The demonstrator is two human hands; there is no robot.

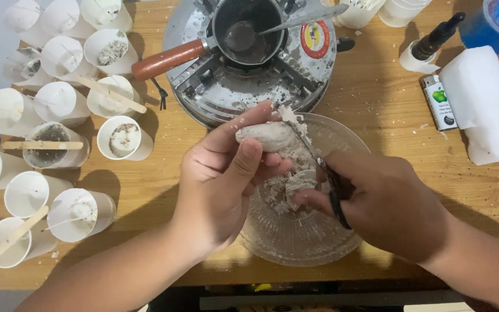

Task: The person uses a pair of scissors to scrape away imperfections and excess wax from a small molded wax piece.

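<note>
Left hand (220,179) pinches a white wax lump (267,137) between thumb and fingers, held over the glass bowl (295,242). Right hand (376,202) is closed around black-handled scissors (324,173), blade against the lump. Bowl sits near centre, holding a modest pile of wax shavings (287,185); most of the lump looks uncut, so shaving seems partly done. Left: white paper cups (59,104), some with wicks on wooden sticks (41,145). Far: round metal stove (226,86) carrying a small pot (246,29), red handle, spoon inside. Far right: white wax block (483,104), dropper bottle (434,41).
</note>
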